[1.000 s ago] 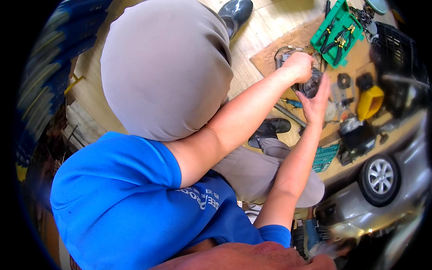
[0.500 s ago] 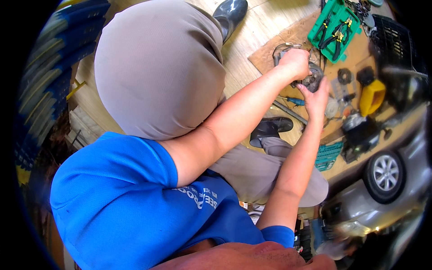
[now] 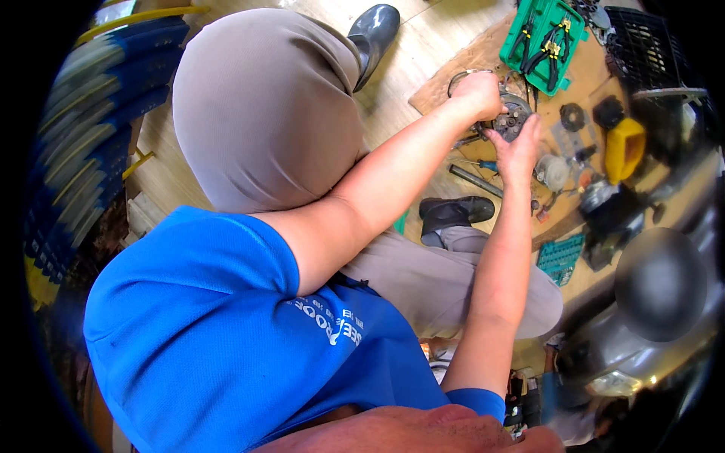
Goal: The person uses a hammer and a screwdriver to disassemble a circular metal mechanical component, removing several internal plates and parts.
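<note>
My two hands are at a round, dark metal machine part (image 3: 516,111) with wires, above a brown board on the floor. My left hand (image 3: 479,93) is closed over its left side, fingertips by its face. My right hand (image 3: 519,151) grips the near right rim, thumb on one side and fingers on the other. The left hand hides part of the housing. Just nearer lie a blue-handled screwdriver (image 3: 488,164) and a metal bar (image 3: 475,181).
Beyond the part lies an open green case (image 3: 535,64) of black-and-yellow pliers. Rightward are a yellow container (image 3: 624,150), a round disc (image 3: 572,117), a black crate (image 3: 648,49) and loose parts. A teal tool tray (image 3: 561,259) sits nearer. A silver car (image 3: 604,355) stands at the right.
The whole scene has shifted slightly, with the board and tools now further left in view. Both hands stay on the metal part, with little change in grip.
</note>
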Demonstrator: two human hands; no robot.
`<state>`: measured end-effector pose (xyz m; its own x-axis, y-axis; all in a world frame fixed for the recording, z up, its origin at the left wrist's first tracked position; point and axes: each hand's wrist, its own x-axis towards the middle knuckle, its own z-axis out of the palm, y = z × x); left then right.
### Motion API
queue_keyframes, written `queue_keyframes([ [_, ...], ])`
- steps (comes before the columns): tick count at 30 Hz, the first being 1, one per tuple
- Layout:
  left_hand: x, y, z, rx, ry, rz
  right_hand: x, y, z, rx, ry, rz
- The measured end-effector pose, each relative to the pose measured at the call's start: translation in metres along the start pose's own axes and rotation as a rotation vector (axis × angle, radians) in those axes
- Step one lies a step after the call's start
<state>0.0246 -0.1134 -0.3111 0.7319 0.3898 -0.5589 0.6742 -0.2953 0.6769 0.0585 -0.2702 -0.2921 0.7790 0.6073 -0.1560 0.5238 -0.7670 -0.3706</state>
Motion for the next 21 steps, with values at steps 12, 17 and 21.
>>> queue_keyframes([
  [12,0.012,0.0,0.005,0.125,-0.052,-0.016,0.004,0.0,0.0,0.075,-0.042,-0.008],
  [17,0.004,-0.003,0.009,0.098,-0.021,-0.015,0.008,0.001,-0.005,0.119,-0.103,0.01],
  [21,-0.005,0.005,0.004,0.058,0.031,-0.01,-0.002,0.0,0.002,0.043,-0.034,0.047],
])
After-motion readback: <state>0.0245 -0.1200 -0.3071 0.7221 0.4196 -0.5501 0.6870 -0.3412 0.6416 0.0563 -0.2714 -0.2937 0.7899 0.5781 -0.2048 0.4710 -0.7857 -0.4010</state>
